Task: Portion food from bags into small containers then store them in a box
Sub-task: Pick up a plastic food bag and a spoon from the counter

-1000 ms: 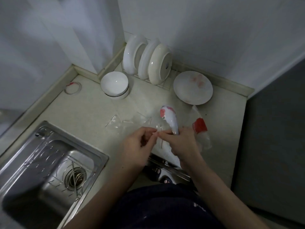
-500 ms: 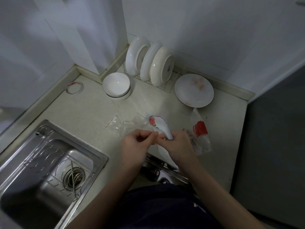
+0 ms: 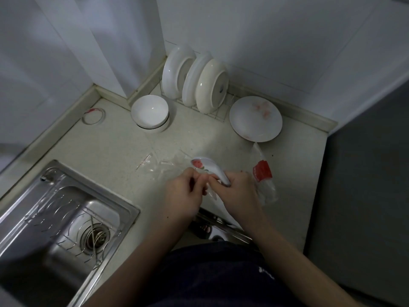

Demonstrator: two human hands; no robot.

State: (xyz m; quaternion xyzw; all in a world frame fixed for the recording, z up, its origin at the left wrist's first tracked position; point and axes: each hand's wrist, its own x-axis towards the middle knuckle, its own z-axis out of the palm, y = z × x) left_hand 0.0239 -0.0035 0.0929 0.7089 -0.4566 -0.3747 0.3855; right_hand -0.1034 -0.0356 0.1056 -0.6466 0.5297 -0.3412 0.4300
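Tipped lower than before, the spoon (image 3: 204, 166) is held in the right grip (image 3: 239, 193), bowl toward 10 o'clock. The clear bag (image 3: 164, 171) on the tabletop (image 3: 106, 151) is pinched by the left grip (image 3: 183, 193).

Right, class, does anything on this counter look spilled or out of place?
Little. A few dark specks lie on the counter beside the red-labelled bag, possibly spilled crumbs; a loose ring lies by the left wall.

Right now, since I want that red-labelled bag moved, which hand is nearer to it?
Right. The right hand, gripping the spoon, sits just beside the red-labelled bag; the left hand is farther off, beyond the right hand.
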